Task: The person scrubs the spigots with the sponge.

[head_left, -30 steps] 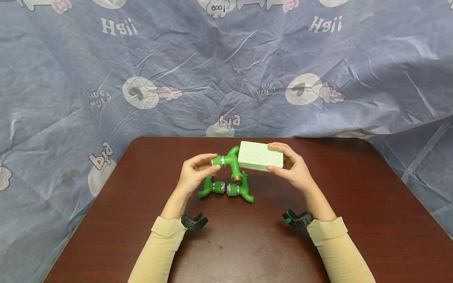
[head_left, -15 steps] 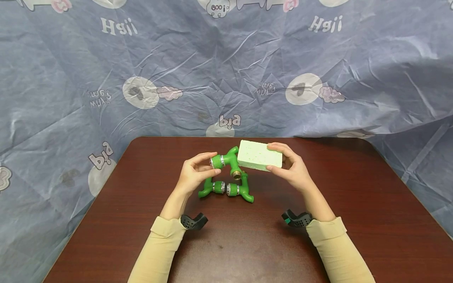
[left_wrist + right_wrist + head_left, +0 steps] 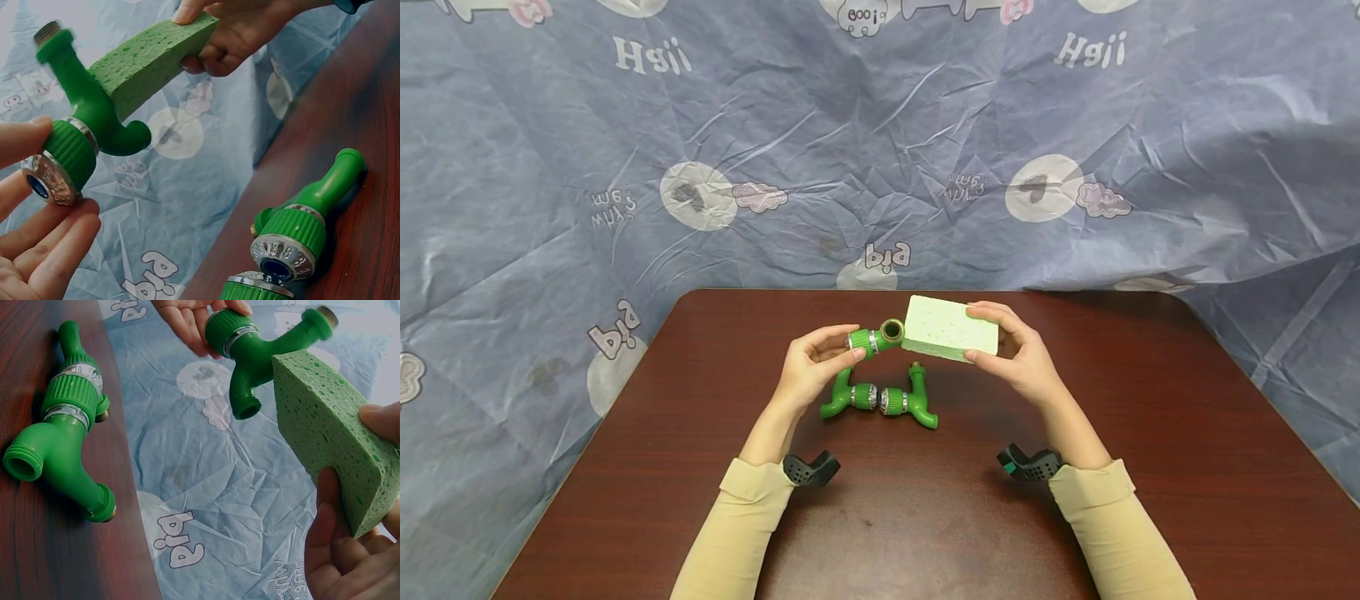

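Observation:
My left hand (image 3: 820, 358) pinches a green faucet (image 3: 94, 106) by its ribbed knob, clear above the table. In the head view the brass threaded inlet of this faucet faces the camera. A light green sponge (image 3: 951, 327) is gripped at its right end by my right hand (image 3: 1018, 350), thumb on one face and fingers on another. The sponge's left end meets the faucet's body, as the right wrist view also shows at the sponge's near corner (image 3: 290, 369). Two more green faucets lie below on the table, a left one (image 3: 848, 395) and a right one (image 3: 916, 398), knobs facing each other.
The dark brown wooden table (image 3: 880, 517) spreads beneath both arms. Behind it hangs a wrinkled blue printed cloth (image 3: 850, 150). A black strap mount (image 3: 811, 470) sits on the left wrist and a similar black mount (image 3: 1030, 463) on the right.
My left hand has turned the faucet, so its threaded inlet swung from pointing down to facing the head camera. The sponge has shifted only slightly and stays in my right hand.

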The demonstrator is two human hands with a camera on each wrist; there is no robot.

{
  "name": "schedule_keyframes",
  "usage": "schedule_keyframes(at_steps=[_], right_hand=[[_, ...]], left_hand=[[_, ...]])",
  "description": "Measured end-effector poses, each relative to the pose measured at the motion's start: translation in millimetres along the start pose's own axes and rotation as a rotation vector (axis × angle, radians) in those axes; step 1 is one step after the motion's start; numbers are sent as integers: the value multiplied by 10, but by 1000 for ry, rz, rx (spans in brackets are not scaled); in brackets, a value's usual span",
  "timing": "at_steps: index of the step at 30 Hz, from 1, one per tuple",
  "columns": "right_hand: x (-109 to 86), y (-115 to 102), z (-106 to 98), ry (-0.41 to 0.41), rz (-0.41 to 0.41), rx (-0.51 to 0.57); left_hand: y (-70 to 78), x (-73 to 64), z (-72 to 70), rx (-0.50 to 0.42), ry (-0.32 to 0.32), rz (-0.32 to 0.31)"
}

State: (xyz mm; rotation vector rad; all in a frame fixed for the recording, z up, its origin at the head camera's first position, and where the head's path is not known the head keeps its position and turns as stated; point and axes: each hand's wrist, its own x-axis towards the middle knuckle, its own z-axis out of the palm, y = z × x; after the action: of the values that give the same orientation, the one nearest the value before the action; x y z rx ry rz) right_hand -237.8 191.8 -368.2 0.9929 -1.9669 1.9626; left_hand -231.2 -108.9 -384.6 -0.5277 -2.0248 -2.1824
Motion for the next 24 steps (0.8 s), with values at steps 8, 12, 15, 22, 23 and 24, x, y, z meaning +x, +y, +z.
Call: schedule_keyframes(at_steps=[8, 12, 15, 22, 23, 24], right_hand=[[-2, -3, 7, 7, 27, -25], [-3, 12, -1, 14, 44, -35], [-4, 24, -8, 19, 58, -44], [-8, 44, -46, -16, 61, -59], [-9, 40, -59, -25, 60, -54], [-12, 37, -77, -37, 53, -45]], left_hand=[[1, 1, 33, -106, 3, -8], [-23, 6, 41, -110, 0, -1], [-43, 8, 38, -57, 11, -9], [-53, 8, 33, 39, 25, -16], [-46, 7, 38, 41, 25, -18], [-45, 8, 44, 45, 26, -21]])
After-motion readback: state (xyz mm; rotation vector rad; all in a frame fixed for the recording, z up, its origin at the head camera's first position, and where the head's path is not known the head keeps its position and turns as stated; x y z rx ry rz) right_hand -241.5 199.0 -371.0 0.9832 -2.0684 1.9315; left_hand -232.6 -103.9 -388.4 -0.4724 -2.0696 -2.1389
